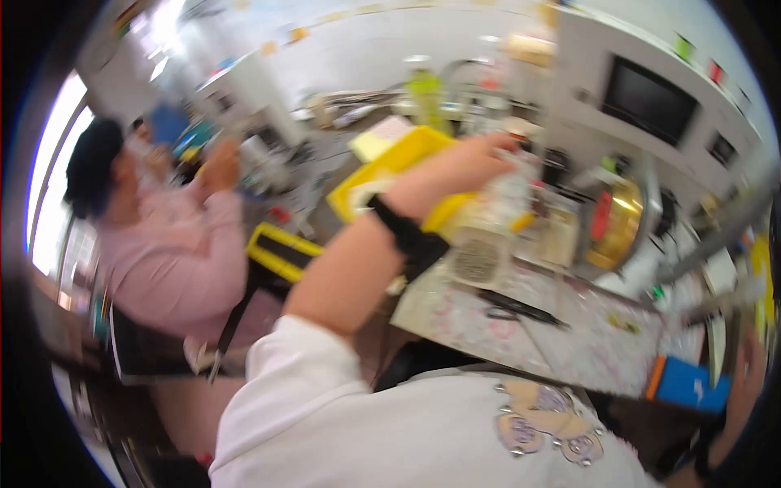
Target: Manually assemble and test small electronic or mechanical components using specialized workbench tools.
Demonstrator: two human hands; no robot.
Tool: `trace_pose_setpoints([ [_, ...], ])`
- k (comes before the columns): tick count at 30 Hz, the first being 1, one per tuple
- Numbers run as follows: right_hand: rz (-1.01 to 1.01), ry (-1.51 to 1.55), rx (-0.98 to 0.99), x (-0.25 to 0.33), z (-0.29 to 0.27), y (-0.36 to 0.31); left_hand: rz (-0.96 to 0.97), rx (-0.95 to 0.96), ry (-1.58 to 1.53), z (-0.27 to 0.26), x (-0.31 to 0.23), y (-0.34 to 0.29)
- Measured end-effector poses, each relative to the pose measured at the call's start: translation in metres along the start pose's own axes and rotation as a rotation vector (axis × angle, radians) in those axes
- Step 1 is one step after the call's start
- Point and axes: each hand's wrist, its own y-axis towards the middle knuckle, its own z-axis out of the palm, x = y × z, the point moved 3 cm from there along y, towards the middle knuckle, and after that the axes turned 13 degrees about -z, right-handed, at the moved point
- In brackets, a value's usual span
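Observation:
My left arm, with a black band at the wrist, stretches across the bench. My left hand [486, 160] is over the back of the work area, beside a small jar [521, 128] and some clear and white items. Its fingers are smeared by motion, so I cannot make out a hold. At the far right edge is my right hand [744, 370], blurred and partly cut off, near a blue box [690, 384] with an orange end. A pale dish of grey grains [477, 258] sits below my left hand. A black pen-like tool [525, 309] lies in front of it.
A yellow tray [346, 195] lies under my left forearm, and a yellow-framed black case [281, 252] is further left. At the right stand a gold round drum [622, 224] and a white cabinet with a dark screen [648, 99]. A co-worker in pink [175, 256] sits at the left.

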Motion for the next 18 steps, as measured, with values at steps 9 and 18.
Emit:
trace_pose_setpoints([
  [9, -0.609, 0.183, -0.377, 0.2, 0.047, 0.171, -0.069, 0.321, 0.116, 0.018, -0.048, 0.027],
  [18, -0.495, -0.165, -0.212, 0.209, 0.088, 0.215, -0.065, 0.589, 0.021, 0.034, -0.062, 0.033],
])
